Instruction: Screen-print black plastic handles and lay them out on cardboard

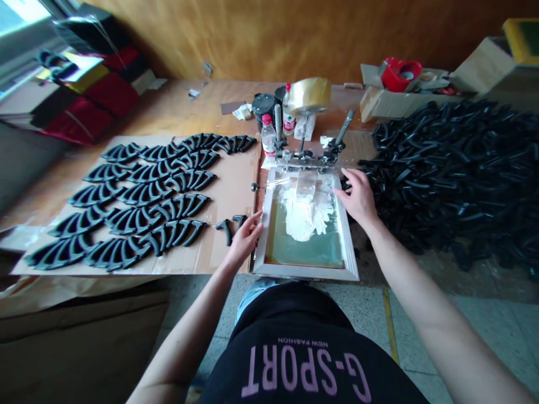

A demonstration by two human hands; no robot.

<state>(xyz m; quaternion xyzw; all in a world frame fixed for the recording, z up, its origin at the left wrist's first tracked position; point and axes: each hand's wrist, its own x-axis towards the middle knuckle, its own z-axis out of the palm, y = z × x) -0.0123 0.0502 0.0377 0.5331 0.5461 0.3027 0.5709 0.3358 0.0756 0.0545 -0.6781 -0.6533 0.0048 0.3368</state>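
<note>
Frame — left hand, right hand touching.

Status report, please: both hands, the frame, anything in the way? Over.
Left hand on screen frame left edge; right hand flat on right edge. White ink on mesh. Black parts beside left hand, off the frame.

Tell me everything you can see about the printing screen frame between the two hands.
The screen frame is a pale rectangle around greenish mesh, lying roughly flat in front of the person. A thick smear of white paste covers the mesh's far half. Its far end sits in a metal clamp fixture. The left hand touches its left rail; the right hand rests on its right rail near the far corner.
</note>
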